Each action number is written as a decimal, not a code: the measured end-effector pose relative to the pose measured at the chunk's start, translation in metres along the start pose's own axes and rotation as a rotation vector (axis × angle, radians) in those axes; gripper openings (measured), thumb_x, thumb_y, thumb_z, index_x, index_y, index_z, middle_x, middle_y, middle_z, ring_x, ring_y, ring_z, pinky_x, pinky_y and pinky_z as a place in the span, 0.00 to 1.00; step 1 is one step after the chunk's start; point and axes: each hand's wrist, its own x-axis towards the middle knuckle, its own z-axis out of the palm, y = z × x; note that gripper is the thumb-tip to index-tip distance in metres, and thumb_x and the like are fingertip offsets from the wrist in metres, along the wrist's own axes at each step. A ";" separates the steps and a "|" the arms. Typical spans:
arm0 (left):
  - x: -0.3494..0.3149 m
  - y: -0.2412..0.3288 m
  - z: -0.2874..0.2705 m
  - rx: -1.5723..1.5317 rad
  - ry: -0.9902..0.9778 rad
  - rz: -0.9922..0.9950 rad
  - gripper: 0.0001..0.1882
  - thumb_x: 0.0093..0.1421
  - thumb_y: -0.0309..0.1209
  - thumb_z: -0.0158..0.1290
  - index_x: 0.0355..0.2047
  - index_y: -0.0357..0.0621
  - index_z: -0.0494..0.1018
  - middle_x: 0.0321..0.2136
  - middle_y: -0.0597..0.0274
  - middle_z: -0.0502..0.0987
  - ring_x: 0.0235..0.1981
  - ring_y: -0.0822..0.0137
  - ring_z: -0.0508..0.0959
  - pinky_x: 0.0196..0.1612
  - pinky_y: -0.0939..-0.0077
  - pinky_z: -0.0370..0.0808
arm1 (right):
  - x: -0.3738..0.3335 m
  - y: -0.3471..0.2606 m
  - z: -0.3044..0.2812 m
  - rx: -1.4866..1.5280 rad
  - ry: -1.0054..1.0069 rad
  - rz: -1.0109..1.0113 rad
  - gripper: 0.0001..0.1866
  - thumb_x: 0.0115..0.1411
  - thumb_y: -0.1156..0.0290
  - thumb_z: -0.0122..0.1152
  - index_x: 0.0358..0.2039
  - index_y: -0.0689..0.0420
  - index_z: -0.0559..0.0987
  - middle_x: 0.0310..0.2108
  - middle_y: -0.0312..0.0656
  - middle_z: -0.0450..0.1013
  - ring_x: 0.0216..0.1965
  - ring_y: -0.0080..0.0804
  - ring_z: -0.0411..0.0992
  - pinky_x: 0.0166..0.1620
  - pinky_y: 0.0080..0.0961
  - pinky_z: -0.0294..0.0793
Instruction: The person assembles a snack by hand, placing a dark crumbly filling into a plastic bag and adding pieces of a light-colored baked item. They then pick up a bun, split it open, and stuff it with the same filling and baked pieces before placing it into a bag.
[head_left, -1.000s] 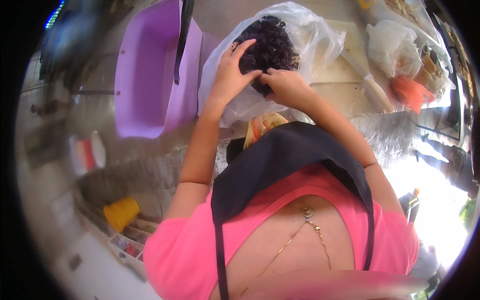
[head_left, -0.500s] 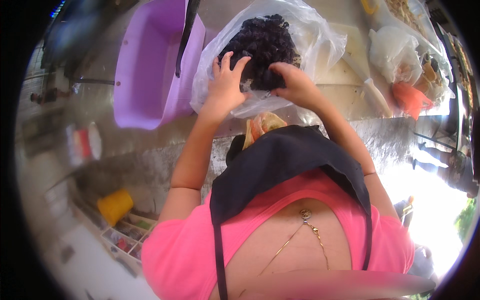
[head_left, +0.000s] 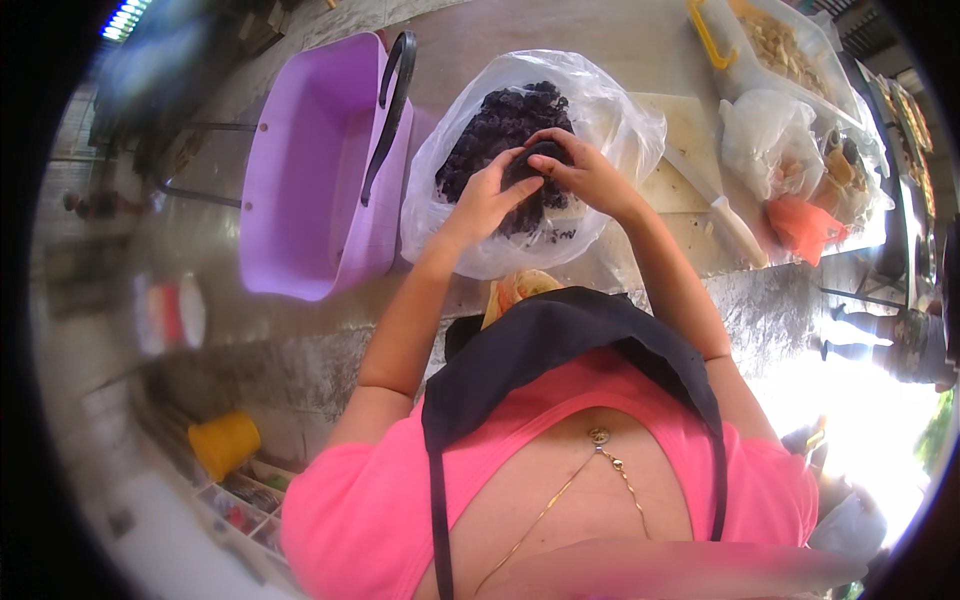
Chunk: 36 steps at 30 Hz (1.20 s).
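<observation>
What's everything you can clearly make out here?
table: one, grey, beneath bag
plastic bag: one, translucent, under hands
dark pieces: many, blackish, inside that bag
bin: one, lilac, left
cutting board: one, pale, right of bag
knife: one, white handle, partly on board
box: one, transparent, upper right
other bags: two, whitish and orange, right
bucket: one, yellow, lower left
apron: one, black, on person
top: one, pink, under apron
necklace: one, gold, at neck
left hand: one, bare, at dark pieces
right hand: one, bare, beside left hand
</observation>
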 end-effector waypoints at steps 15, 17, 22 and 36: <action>0.003 -0.005 0.002 0.436 0.309 0.025 0.28 0.57 0.40 0.55 0.50 0.31 0.62 0.42 0.37 0.73 0.42 0.44 0.74 0.42 0.62 0.71 | 0.020 0.006 0.012 -0.198 0.219 -0.043 0.17 0.59 0.60 0.56 0.38 0.62 0.72 0.35 0.55 0.74 0.38 0.49 0.72 0.42 0.32 0.69; 0.003 -0.010 0.000 0.369 0.300 0.031 0.29 0.58 0.40 0.54 0.51 0.31 0.61 0.42 0.38 0.73 0.42 0.47 0.76 0.44 0.65 0.71 | 0.024 0.012 0.012 -0.234 0.268 -0.054 0.19 0.61 0.59 0.52 0.41 0.64 0.70 0.37 0.57 0.73 0.41 0.51 0.71 0.44 0.35 0.68; 0.005 -0.023 0.001 0.030 0.298 -0.042 0.24 0.63 0.40 0.49 0.53 0.38 0.61 0.31 0.67 0.72 0.29 0.77 0.71 0.32 0.83 0.69 | 0.027 0.019 0.005 -0.066 0.152 -0.060 0.18 0.64 0.60 0.49 0.43 0.63 0.69 0.33 0.48 0.71 0.34 0.35 0.68 0.39 0.26 0.67; 0.000 -0.019 0.016 0.145 0.387 0.052 0.19 0.63 0.37 0.49 0.49 0.39 0.66 0.25 0.69 0.70 0.23 0.79 0.67 0.27 0.85 0.65 | 0.020 0.013 0.008 -0.378 0.187 -0.369 0.33 0.43 0.88 0.45 0.54 0.58 0.67 0.50 0.53 0.65 0.56 0.49 0.61 0.58 0.32 0.61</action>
